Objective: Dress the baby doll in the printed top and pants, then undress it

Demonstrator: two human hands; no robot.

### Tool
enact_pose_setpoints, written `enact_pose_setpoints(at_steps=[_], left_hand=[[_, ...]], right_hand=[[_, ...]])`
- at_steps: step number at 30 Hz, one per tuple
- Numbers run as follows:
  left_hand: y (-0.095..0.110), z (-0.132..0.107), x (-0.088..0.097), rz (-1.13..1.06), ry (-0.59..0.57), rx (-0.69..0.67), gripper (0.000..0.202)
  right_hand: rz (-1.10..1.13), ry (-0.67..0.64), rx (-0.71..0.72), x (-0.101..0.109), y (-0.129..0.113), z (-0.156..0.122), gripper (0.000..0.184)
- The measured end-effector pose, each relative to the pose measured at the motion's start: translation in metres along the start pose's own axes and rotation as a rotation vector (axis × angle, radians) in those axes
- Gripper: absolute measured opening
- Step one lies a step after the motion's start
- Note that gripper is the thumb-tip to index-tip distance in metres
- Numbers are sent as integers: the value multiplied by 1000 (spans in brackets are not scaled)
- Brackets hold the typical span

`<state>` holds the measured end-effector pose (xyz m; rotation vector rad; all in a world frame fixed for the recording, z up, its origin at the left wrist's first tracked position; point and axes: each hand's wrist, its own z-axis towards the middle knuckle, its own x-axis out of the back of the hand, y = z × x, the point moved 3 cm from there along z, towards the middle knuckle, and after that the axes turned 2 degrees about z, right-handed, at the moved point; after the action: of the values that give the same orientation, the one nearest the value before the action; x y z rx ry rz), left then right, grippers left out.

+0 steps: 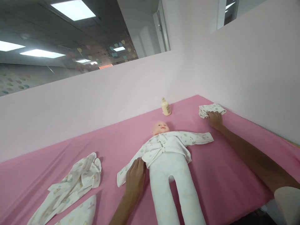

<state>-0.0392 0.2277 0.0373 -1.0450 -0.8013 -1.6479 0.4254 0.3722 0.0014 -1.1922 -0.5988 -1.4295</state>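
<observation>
A baby doll (161, 127) lies on its back in a printed white top (174, 142) and plain white trousers (168, 168). Its sleeved arms are spread to both sides. Against the sleeve and the hem at the doll's side on the left rests my left hand (136, 173), fingers curled; whether it pinches any fabric is hidden. Stretched to the far right, my right hand (215, 119) has its fingers closed on a folded printed cloth (212, 109), which lies on the pink sheet. The cloth's exact kind does not show.
A cream pump bottle (166, 107) stands beyond the doll's head near the wall. Crumpled printed baby clothes (77, 178) and another printed cloth piece (81, 212) lie at the left on the pink sheet (117, 137). White walls (246, 72) rise behind and at the right.
</observation>
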Motion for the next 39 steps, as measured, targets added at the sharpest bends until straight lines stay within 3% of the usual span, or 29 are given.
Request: enact_pose_setpoints(at_steps=[5, 8, 11, 14, 17, 22, 25, 28, 33, 36, 39], left_hand=[[-6, 11, 0, -216, -173, 256, 23], [-13, 12, 11, -327, -262, 366, 27], [-20, 10, 28, -446, -296, 382, 32], [-14, 6, 53, -547, -130, 438, 38], [23, 2, 83, -654, 12, 414, 38], [122, 1, 130, -878, -29, 120, 49], [154, -4, 149, -955, -69, -24, 34], [147, -13, 166, -1021, -22, -2, 28], [110, -26, 199, -1285, 10, 143, 15], [112, -27, 217, -1521, -4, 213, 10], [129, -26, 233, -1616, -58, 212, 12]], right_hand=[[230, 204, -140, 17, 1, -6, 30], [408, 371, -278, 43, 0, -12, 21], [631, 447, -375, 78, -6, -24, 10], [924, 421, -319, 120, -23, -46, 3], [1074, 355, -221, 166, -56, -80, 6], [1205, 43, 51, 222, -135, -151, 15], [1149, -69, 211, 241, -165, -189, 18], [1050, -125, 323, 255, -168, -212, 26], [1106, -182, 323, 284, -142, -230, 31], [1150, -164, 363, 307, -136, -247, 29], [1157, -144, 412, 333, -142, -264, 28]])
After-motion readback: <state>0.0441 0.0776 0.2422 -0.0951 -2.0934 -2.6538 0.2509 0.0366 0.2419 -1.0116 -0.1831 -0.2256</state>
